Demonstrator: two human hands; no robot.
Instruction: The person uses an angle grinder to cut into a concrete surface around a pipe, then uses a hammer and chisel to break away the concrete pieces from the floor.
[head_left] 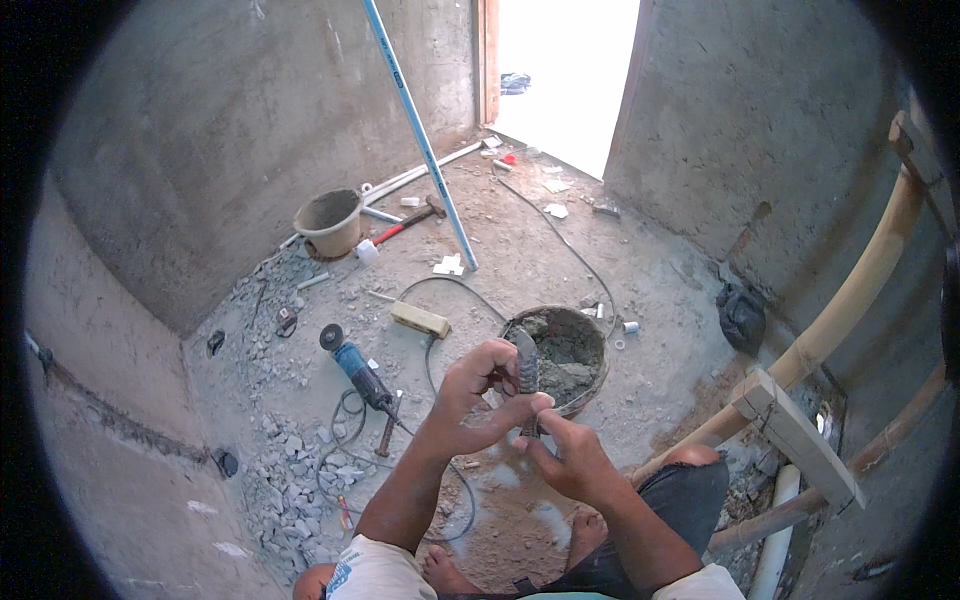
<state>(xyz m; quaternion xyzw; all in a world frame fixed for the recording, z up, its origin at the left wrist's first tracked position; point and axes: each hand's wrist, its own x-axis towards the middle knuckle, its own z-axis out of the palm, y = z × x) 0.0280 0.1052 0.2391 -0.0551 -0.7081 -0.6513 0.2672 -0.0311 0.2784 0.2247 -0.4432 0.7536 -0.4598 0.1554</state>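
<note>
Our left hand (478, 398) and right hand (578, 462) both pinch the grey piece (528, 368), each grip closed, one above the other, probably to steady it (it looks ridged), in front of the bucket (604, 360)

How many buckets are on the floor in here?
2: a pale bucket near the wall on the left, and a bucket of grey mortar just beyond the left hand and right hand. Others may lie outside the view.
</note>
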